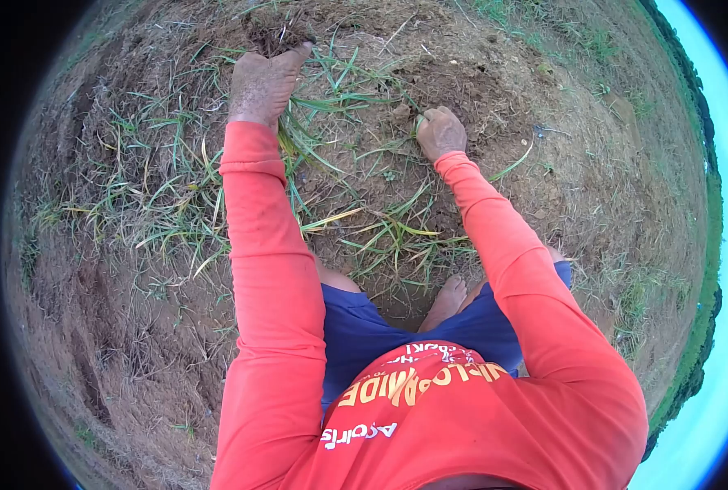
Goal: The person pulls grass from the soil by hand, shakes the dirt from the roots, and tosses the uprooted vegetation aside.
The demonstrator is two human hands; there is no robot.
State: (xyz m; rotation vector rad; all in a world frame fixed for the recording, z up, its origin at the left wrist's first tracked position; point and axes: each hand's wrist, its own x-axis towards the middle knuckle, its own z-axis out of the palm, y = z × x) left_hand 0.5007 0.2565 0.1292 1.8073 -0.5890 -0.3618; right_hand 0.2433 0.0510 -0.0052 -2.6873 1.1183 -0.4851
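My left hand [264, 86] is closed around a grass clump [292, 137], its long green blades trailing out below the palm. Dark soil and fine roots [280, 34] show just beyond the fingertips. To the right, my right hand [441, 132] is curled closed close to the ground, with a thin green grass blade [418, 121] showing at its thumb side. Most of what that hand grips is hidden under the fingers. A small soil clod [401, 111] lies beside it, at the edge of loosened dark earth [454, 86].
Grass tufts [396, 233] grow between my arms, near my bare foot [445, 302]. More grass [176, 204] spreads to the left over dry, straw-strewn soil [127, 327]. A small dark object [538, 131] lies right of my right hand.
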